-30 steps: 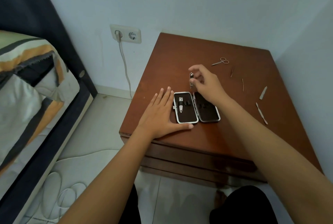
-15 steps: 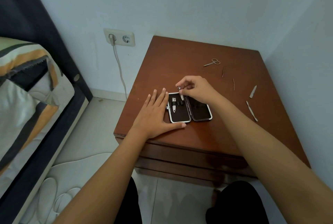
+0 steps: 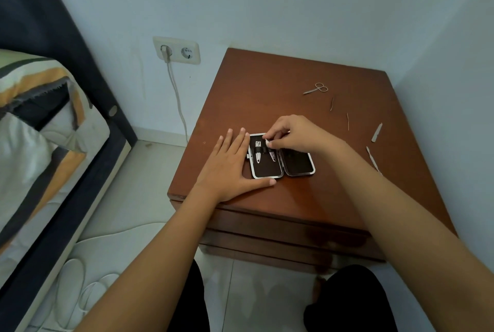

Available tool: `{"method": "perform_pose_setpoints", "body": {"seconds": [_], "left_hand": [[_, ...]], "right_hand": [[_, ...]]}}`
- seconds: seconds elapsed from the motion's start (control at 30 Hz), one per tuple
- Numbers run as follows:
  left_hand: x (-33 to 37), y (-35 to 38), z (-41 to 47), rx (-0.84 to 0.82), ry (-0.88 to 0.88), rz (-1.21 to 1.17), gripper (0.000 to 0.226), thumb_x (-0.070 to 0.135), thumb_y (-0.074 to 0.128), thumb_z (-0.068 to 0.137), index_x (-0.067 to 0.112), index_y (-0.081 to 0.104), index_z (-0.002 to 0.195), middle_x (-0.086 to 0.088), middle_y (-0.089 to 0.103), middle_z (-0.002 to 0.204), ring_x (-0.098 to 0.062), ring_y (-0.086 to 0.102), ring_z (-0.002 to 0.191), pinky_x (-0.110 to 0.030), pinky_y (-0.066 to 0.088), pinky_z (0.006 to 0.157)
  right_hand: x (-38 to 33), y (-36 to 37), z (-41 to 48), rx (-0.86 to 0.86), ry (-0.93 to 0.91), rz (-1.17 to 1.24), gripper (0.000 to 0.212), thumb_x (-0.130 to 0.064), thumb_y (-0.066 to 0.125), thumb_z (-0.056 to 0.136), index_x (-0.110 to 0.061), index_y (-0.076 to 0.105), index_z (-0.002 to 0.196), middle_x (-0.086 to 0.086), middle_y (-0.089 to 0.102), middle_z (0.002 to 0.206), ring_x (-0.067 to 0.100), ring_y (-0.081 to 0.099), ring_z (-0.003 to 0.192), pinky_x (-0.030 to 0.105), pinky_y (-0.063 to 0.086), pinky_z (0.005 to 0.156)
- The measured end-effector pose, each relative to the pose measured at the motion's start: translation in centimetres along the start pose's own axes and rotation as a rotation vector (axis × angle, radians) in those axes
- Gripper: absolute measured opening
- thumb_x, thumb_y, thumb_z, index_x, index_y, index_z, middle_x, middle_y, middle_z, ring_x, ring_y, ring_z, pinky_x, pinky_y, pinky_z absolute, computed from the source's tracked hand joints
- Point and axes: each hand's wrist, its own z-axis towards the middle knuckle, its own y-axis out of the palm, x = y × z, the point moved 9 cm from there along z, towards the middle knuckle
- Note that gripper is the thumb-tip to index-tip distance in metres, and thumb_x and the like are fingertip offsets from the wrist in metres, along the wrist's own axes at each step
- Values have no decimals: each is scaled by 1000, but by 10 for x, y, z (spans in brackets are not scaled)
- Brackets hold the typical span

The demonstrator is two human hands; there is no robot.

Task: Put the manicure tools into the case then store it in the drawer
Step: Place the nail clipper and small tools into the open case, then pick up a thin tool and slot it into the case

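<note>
The manicure case (image 3: 282, 157) lies open on the brown tabletop (image 3: 267, 85), near its front edge. The left hand (image 3: 229, 163) rests flat beside the case, fingers spread and straight, its thumb along the case's near edge, gripping nothing. The right hand (image 3: 292, 134) is curled above the case's far end, thumb and fingertips pinched on a small metal clipper (image 3: 270, 147) seated in the left half next to another clipper (image 3: 258, 152). Scissors (image 3: 316, 88) and several slim tools lie well apart to the right.

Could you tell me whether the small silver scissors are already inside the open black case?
No, the small silver scissors lie on the brown wooden nightstand, apart from the open black case.
</note>
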Motion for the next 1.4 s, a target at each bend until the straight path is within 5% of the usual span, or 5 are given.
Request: {"method": "perform_pose_setpoints", "body": {"seconds": [0.2,0.43,0.73,1.07,1.4], "left_hand": [[-1,-2,0,10,2,11,121,91,28,60,16,-2,151,3,-4,159,-15,-13,145,-32,-12,116],[-2,-3,1,19,2,9,122,92,27,58,17,-2,151,5,-5,159,-13,-15,144,-31,-12,116],[1,-6,1,26,1,0,122,91,29,58,17,1,151,5,-1,160,-14,-12,145,-31,-11,116],[1,-6,0,29,-4,-12,122,92,31,58,17,2,151,5,0,160,-13,-10,145,-34,-8,118],[0,-7,1,47,-4,-18,122,92,32,58,18,4,151,5,2,159,-13,-9,145,-31,-9,116]], "right_hand": [[44,-54,22,291,106,-89,50,-34,57,89,-18,45,135,11,43,140,26,38,132,37,28,110],[87,-56,49,181,312,-203,76,-56,38,91,-16,6,149,12,-6,159,25,-9,146,43,3,118],[59,-33,48,152,216,-249,70,-47,48,91,-9,25,145,13,18,156,29,16,144,40,16,117],[54,-57,44,342,114,-123,48,9,40,84,-12,57,123,13,49,134,29,43,126,31,30,107],[71,-69,35,506,157,-60,10,-12,65,82,-9,71,90,15,64,100,28,59,97,32,44,88]]}}
